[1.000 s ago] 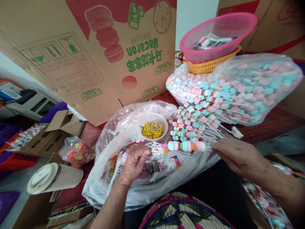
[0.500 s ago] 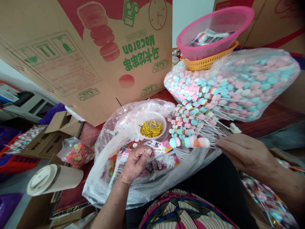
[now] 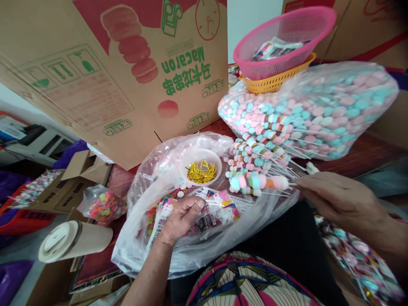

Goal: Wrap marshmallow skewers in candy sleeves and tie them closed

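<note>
Pinching a clear printed wrapper (image 3: 221, 198) with the left hand (image 3: 184, 216), thumb against fingers, right over that big plastic bag (image 3: 126, 250). Holding a pastel candy skewer (image 3: 257, 182) by the stick in the right hand (image 3: 341, 202) with a pretty narrow grip, just in front of the skewer pile (image 3: 251, 153). Also seeing gold strips (image 3: 202, 173) in a white bowl (image 3: 188, 158) nearby.

Colourful patterned top (image 3: 251, 280), seemingly black trousers (image 3: 296, 250).

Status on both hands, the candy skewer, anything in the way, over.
Left hand: pinching clear printed wrapper. Right hand: holding candy skewer by stick. Skewer outside wrapper. Pile of skewers close behind, nothing visibly blocking hands.
</note>
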A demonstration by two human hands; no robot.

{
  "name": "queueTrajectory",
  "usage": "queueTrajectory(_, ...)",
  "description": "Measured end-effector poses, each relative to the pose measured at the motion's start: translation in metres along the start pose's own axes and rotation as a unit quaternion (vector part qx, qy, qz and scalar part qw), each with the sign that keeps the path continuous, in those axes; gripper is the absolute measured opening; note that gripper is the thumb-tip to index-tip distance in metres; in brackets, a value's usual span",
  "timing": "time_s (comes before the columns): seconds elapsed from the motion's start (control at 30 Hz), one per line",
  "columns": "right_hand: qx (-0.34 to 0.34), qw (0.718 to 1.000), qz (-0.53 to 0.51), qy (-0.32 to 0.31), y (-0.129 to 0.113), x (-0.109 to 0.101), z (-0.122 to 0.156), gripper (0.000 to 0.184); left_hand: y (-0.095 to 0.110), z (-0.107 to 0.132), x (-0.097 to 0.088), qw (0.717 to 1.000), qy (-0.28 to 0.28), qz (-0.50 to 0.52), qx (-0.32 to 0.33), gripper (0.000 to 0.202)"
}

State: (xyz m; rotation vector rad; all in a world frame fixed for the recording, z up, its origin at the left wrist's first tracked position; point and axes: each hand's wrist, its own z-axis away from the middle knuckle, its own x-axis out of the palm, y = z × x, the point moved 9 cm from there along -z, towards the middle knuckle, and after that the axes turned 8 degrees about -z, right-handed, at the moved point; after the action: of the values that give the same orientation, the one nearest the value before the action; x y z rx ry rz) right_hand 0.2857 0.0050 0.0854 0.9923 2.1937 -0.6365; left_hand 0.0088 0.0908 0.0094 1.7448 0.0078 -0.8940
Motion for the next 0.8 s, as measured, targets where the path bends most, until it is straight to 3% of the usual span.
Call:
queueTrajectory(0.1, -0.058, 0.998, 0.004, -0.009, -0.014, 0.009, 0.006, 0.025, -0.006, 0.002, -0.001, 1.0, 0.02, 0.013, -0.017, 0.035)
queueTrajectory(0.2, -0.062, 0.998, -0.012, -0.03, -0.02, 0.019, 0.013, 0.027, -0.006, 0.001, -0.001, 0.999, 0.024, 0.002, -0.027, 0.036)
queueTrajectory(0.33, -0.064, 0.996, -0.049, -0.049, -0.024, 0.025, 0.014, 0.025, 0.013, -0.005, 0.004, 0.995, 0.004, -0.1, 0.003, 0.039)
queueTrajectory(0.47, -0.03, 0.986, -0.131, -0.095, -0.02, 0.041, 0.008, 0.019, 0.037, -0.01, 0.021, 0.961, -0.05, -0.258, 0.085, 0.04)
queueTrajectory(0.6, 0.036, 0.976, -0.177, -0.123, -0.007, 0.053, 0.001, 0.02, 0.044, -0.015, 0.025, 0.954, -0.05, -0.278, 0.101, 0.04)
queueTrajectory(0.7, 0.037, 0.964, -0.21, -0.158, -0.011, 0.062, -0.007, 0.021, 0.04, -0.022, 0.042, 0.942, -0.127, -0.301, 0.073, 0.055)
queueTrajectory(0.8, 0.025, 0.947, -0.226, -0.226, -0.024, 0.083, -0.016, 0.023, 0.029, -0.028, 0.065, 0.941, -0.214, -0.263, 0.007, 0.046)
